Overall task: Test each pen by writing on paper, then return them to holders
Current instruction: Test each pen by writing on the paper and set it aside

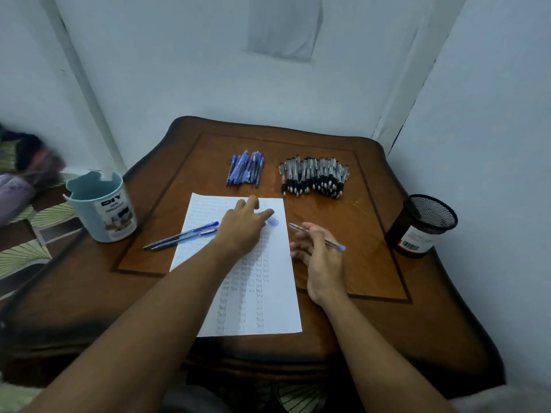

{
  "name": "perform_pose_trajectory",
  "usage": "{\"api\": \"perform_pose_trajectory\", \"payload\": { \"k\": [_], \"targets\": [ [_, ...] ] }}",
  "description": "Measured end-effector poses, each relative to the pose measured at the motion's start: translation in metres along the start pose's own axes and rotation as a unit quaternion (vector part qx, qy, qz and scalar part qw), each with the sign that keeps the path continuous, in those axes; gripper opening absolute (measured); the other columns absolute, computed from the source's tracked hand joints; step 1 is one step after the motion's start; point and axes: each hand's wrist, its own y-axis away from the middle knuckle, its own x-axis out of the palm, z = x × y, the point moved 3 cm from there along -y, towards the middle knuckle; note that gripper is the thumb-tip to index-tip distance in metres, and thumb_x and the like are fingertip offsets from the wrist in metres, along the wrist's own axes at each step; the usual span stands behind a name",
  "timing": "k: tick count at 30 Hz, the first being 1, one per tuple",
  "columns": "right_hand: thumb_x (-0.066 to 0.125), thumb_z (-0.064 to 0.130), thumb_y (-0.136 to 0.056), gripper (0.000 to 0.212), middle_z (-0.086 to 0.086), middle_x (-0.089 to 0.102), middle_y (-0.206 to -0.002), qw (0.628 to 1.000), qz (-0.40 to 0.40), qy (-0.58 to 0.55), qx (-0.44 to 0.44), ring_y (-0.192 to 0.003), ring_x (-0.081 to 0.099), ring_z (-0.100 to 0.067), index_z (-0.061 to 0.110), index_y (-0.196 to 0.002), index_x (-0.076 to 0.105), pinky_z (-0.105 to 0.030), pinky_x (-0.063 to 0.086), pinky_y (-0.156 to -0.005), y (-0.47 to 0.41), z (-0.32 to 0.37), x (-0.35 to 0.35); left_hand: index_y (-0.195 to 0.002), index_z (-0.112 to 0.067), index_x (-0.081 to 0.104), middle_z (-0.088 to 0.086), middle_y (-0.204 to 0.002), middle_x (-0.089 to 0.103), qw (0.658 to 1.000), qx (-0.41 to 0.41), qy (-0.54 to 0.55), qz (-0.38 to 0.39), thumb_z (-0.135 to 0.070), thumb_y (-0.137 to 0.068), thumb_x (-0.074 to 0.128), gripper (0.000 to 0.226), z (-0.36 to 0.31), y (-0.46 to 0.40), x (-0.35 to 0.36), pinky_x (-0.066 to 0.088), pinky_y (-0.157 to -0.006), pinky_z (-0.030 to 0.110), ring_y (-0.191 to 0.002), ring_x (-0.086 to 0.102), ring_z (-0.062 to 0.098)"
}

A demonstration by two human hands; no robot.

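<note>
The table [372, 263], centre of frame, was dark brown wood with a glossy, reflective finish. The sheet [268, 308] on it was matt white paper. At right, the black holder [423, 225] was fine mesh, seemingly metal. At left, the pale blue holder [101, 210] looked like smooth plastic. The pen [316, 235] at centre right had a clear plastic barrel.

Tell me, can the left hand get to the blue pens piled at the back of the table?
Probably yes. The left hand rests on the paper just short of the blue pens, with only bare table between them.
</note>
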Motion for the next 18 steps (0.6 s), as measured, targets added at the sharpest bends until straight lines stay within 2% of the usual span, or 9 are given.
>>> {"api": "perform_pose_trajectory", "payload": {
  "k": [5, 10, 15, 18],
  "targets": [
    [0.056, 0.018, -0.101, 0.012, -0.004, 0.073, -0.087, 1.0, 0.005, 0.013, -0.013, -0.075, 0.068, -0.018, 0.017, -0.106, 0.068, -0.031, 0.055, -0.065, -0.001, -0.002, -0.004, -0.136, -0.03, 0.056, 0.005, -0.141, 0.045, 1.0, -0.018, 0.022, 0.0, -0.032, -0.102, 0.05, 0.034, -0.006, -0.009, 0.003, 0.042, -0.102, 0.037, -0.127, 0.041, 0.023],
    [0.06, 0.014, -0.098, 0.01, -0.003, 0.072, -0.084, 0.999, 0.02, 0.023, -0.04, -0.07, 0.066, -0.012, 0.01, -0.107, 0.064, -0.023, 0.055, -0.062, 0.0, 0.003, -0.005, -0.134, -0.025, 0.055, 0.0, -0.141, 0.052, 0.998, -0.02, 0.051, -0.037, -0.029, -0.103, 0.048, 0.032, -0.006, -0.003, -0.002, 0.036, -0.104, 0.034, -0.127, 0.04, 0.021],
    [0.062, 0.016, -0.098, 0.009, -0.004, 0.068, -0.075, 0.998, 0.028, 0.032, -0.055, -0.064, 0.059, -0.014, 0.008, -0.097, 0.063, -0.025, 0.049, -0.057, 0.002, 0.003, -0.007, -0.119, -0.015, 0.064, 0.006, -0.118, 0.064, 0.981, -0.058, 0.176, -0.06, -0.02, -0.099, 0.057, 0.022, 0.003, 0.038, -0.003, 0.038, -0.081, 0.028, -0.109, 0.051, 0.022],
    [0.063, 0.022, -0.097, 0.012, -0.001, 0.064, -0.069, 0.996, 0.044, 0.054, -0.058, -0.062, 0.056, -0.014, 0.01, -0.093, 0.065, -0.029, 0.048, -0.059, 0.004, 0.004, -0.006, -0.107, -0.011, 0.07, 0.006, -0.099, 0.068, 0.959, -0.093, 0.254, -0.089, -0.018, -0.092, 0.068, 0.017, 0.014, 0.059, 0.0, 0.037, -0.074, 0.028, -0.097, 0.056, 0.022]
  ]
}}
